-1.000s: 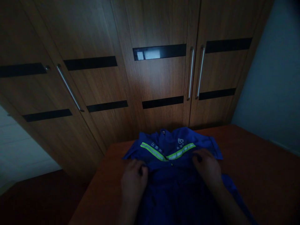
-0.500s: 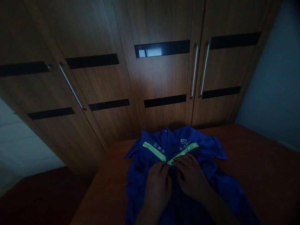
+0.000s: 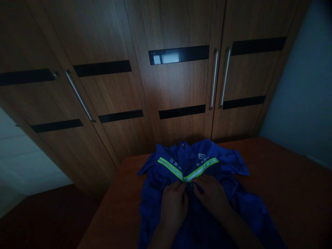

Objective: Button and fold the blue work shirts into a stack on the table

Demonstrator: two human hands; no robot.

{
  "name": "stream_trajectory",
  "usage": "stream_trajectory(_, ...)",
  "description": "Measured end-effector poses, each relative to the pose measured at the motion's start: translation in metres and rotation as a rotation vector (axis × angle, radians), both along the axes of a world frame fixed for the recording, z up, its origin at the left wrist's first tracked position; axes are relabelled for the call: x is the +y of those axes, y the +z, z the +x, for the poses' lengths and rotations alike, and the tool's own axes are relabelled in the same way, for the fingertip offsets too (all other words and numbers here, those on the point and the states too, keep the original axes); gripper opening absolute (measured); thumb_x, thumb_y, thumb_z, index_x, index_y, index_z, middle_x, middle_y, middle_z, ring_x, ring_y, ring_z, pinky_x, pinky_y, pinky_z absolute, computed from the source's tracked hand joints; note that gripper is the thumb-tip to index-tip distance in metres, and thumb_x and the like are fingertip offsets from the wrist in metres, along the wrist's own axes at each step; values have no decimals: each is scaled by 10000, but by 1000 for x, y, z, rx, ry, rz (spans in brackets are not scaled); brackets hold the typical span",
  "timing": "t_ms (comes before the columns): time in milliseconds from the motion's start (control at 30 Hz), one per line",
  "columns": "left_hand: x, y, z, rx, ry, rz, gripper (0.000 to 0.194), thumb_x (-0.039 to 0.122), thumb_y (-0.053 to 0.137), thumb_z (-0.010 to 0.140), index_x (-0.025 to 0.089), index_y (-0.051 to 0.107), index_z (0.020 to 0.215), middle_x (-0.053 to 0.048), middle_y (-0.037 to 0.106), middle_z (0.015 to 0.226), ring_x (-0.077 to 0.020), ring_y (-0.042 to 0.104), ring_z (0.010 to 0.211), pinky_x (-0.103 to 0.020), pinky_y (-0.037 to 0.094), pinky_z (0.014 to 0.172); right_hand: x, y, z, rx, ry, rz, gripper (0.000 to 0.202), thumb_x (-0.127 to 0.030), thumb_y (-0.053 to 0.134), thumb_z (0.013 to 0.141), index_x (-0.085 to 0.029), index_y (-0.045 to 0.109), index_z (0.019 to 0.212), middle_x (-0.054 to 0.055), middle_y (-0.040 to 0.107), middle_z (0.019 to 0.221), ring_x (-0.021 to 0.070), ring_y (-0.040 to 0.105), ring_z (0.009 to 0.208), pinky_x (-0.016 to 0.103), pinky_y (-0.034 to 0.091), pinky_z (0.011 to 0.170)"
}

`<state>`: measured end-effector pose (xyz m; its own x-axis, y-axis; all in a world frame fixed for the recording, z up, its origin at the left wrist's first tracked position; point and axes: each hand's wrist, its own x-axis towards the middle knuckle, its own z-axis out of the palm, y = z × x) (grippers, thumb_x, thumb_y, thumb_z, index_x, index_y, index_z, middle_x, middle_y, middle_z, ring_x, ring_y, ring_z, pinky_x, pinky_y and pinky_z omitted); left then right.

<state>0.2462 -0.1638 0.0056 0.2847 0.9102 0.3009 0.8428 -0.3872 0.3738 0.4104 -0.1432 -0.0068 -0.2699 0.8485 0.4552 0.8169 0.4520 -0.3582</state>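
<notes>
A blue short-sleeved work shirt (image 3: 153,197) lies front up with its collar away from me. Yellow-green and silver reflective strips (image 3: 171,167) slant across the chest and meet at the front opening, with white lettering and a gear-like logo (image 3: 201,156) above them. My left hand (image 3: 174,202) is closed on the left front edge just below the strips. Close beside it, my right hand (image 3: 211,193) pinches the other front edge near the strip's end. The dim light and my fingers hide exactly what the fingertips grip.
The shirt rests on a reddish-brown wooden table (image 3: 119,193). Behind it stands a tall wooden wardrobe (image 3: 178,83) with black inlays and metal bar handles (image 3: 214,79). A pale wall (image 3: 298,103) rises at the right, and dark floor (image 3: 52,211) shows at the lower left.
My right hand has shifted slightly down, uncovering more of the right reflective strip. The left hand has moved little and stays at the front opening.
</notes>
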Motion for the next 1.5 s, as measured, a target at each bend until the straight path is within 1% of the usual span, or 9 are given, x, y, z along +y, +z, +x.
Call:
stream_trajectory(100,1,-1,-1,-24,-17,-7,291,79,434,809,223,630,968,-43,618,895,-201,570,871,-316,398,763,-2,0,-2,13,36,-31,272,-194,467,870,-253,675,1036,45,710,1001,190,633,918,346,448,876)
stream_trajectory(200,1,0,-2,-47,-22,-11,280,81,429,802,214,640,930,-47,614,875,-201,571,869,-315,402,756,-3,0,-3,-14,58,-62,297,-221,457,886,-252,651,1108,49,708,1039,192,645,921,342,465,864)
stream_trajectory(400,1,2,-4,-49,-45,-15,291,89,433,792,215,651,940,-53,616,888,-204,574,883,-315,413,754,-2,-4,-2,-69,95,-75,358,-212,457,878,-244,600,1204,61,710,1033,189,658,902,327,479,845)
stream_trajectory(633,0,2,-4,-43,-32,-22,294,89,429,800,222,656,931,-49,614,883,-204,576,893,-314,412,767,-3,-1,-1,-68,90,-76,307,-227,477,878,-237,617,1151,56,708,1038,196,655,891,325,474,836)
stream_trajectory(833,0,2,-4,-39,-36,-19,260,89,435,799,217,651,868,-43,612,852,-199,577,872,-312,397,743,-3,-2,-2,-137,72,-42,247,-244,467,905,-225,650,1068,60,717,954,202,653,864,321,462,804)
stream_trajectory(1000,1,2,-4,-33,-27,-18,238,83,434,796,206,635,838,-39,603,837,-192,576,856,-303,391,732,-5,0,-3,-137,77,-27,237,-232,452,917,-225,668,1013,53,715,926,194,647,837,316,453,794)
stream_trajectory(1100,1,3,-4,-34,-30,-20,233,83,431,799,205,628,830,-32,597,816,-185,574,837,-297,387,725,-5,2,-4,-159,53,-14,249,-208,431,919,-222,672,979,54,714,898,184,644,802,298,445,760)
stream_trajectory(1267,1,3,-4,-40,-43,-32,241,91,433,805,216,635,850,-24,601,822,-182,575,837,-296,383,734,-6,4,-4,-196,11,-11,231,-186,434,905,-214,662,881,36,702,793,157,631,721,259,417,701)
stream_trajectory(1500,0,3,-5,-75,-51,-28,254,98,435,810,224,643,883,-25,604,837,-183,572,852,-291,389,747,-8,3,-5,-194,-45,-4,225,-212,435,912,-228,653,860,19,699,778,163,635,715,264,414,683)
